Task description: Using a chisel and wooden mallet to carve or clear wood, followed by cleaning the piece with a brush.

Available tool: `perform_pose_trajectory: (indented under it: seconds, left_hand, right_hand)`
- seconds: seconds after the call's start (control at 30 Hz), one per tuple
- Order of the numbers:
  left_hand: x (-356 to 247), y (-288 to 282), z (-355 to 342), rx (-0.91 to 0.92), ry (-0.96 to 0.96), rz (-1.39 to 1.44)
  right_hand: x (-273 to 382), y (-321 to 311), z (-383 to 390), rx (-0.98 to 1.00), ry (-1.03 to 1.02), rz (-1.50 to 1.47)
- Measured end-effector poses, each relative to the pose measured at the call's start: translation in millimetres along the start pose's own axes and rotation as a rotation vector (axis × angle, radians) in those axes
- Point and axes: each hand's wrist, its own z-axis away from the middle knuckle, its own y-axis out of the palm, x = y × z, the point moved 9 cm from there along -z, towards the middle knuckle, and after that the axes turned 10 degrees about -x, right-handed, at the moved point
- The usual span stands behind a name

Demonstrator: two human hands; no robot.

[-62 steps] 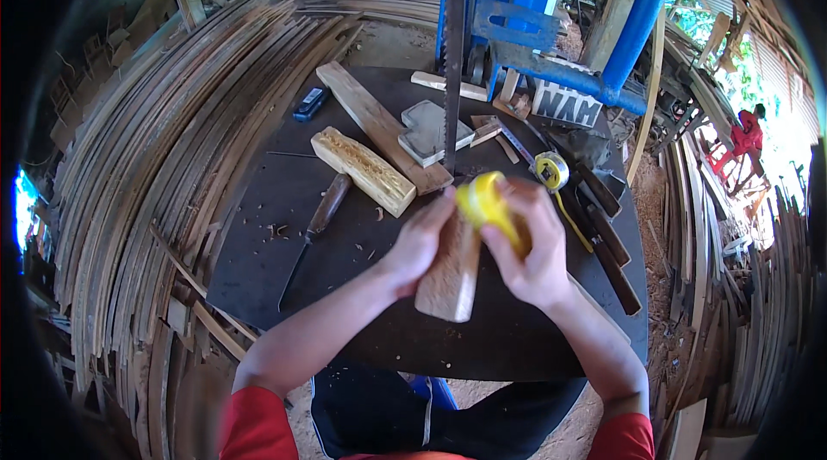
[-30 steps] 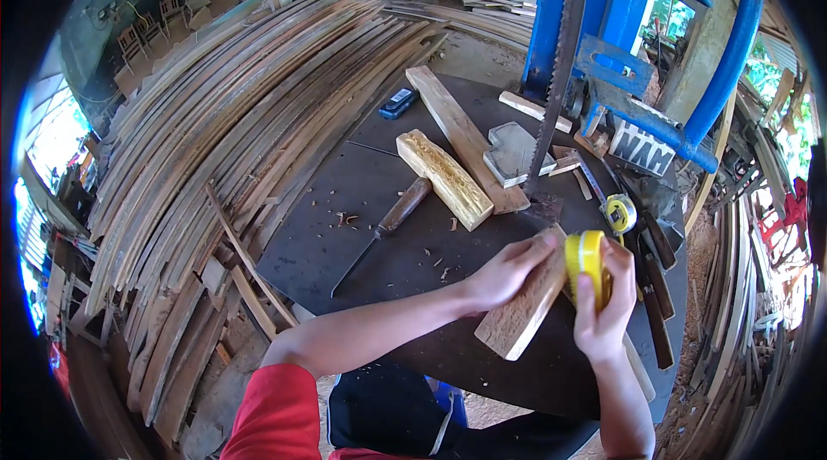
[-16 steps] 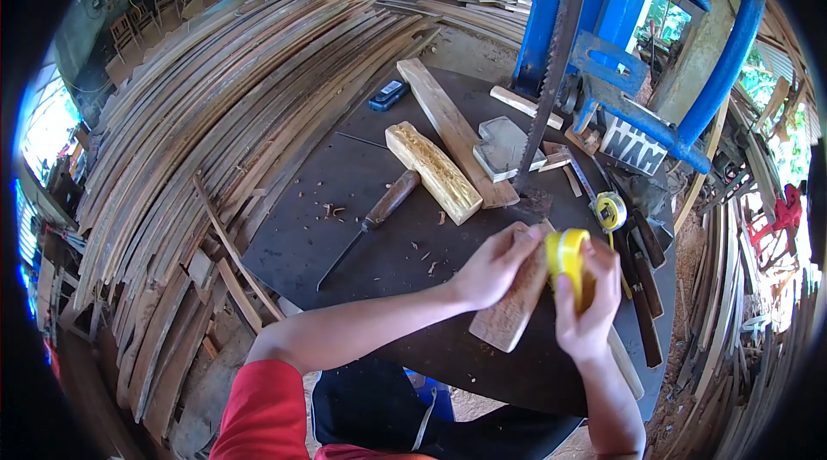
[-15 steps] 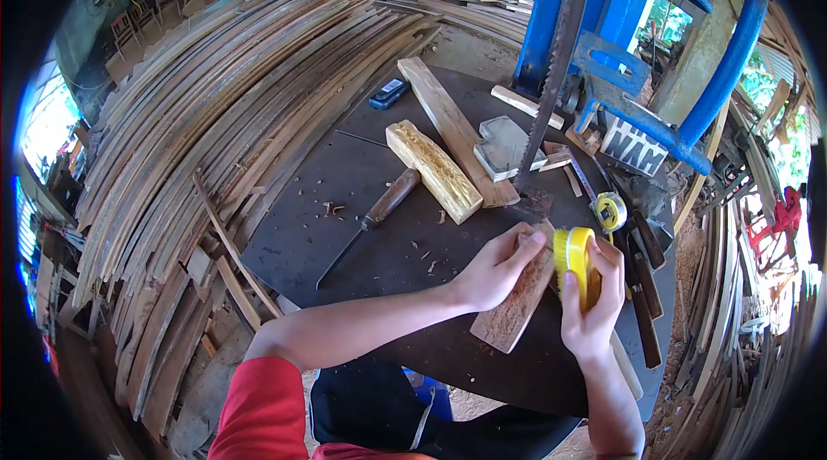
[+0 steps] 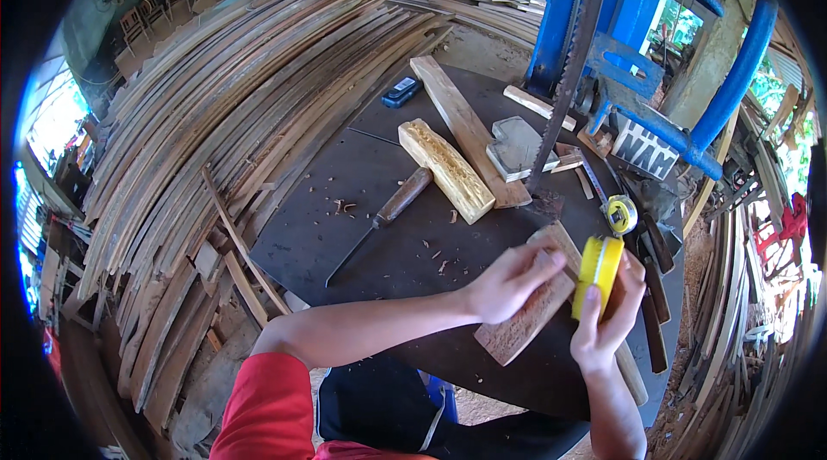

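My left hand (image 5: pixel 514 283) is closed around a flat, reddish-brown wood block (image 5: pixel 519 329), which is held at a slant over the dark table. To its right, my right hand (image 5: pixel 613 318) grips a yellow scrub brush (image 5: pixel 596 275) upright, close beside the block; whether they touch I cannot tell. A chisel (image 5: pixel 401 198) with a wooden handle lies to the left of my hands. Beyond it rests a pale, rough-carved wood piece (image 5: pixel 446 171), with a longer board (image 5: pixel 472 133) alongside.
A toothed bandsaw blade (image 5: pixel 571 72) rises from the dark tabletop (image 5: pixel 345 176), beside the blue machine frame (image 5: pixel 627 3). A yellow tape measure (image 5: pixel 620 214) and several wooden-handled tools lie at the right edge. A small blue device (image 5: pixel 401 92) sits farther back. Stacked planks (image 5: pixel 233 107) fill the left.
The brush has turned in my right hand, so its bristles show less. My left hand sits lower along the wood block. The whole view has shifted slightly.
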Motion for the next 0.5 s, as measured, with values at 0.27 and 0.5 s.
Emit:
perform_pose_trajectory:
  seconds: [0.27,0.5]
  left_hand:
    - [-2,-77,-24,-0.47,-0.201,0.236]
    - [11,-24,-4,-0.216,-0.004,-0.027]
  right_hand:
    - [43,42,15,0.417,-0.22,-0.019]
    - [24,16,-5,0.18,-0.214,0.182]
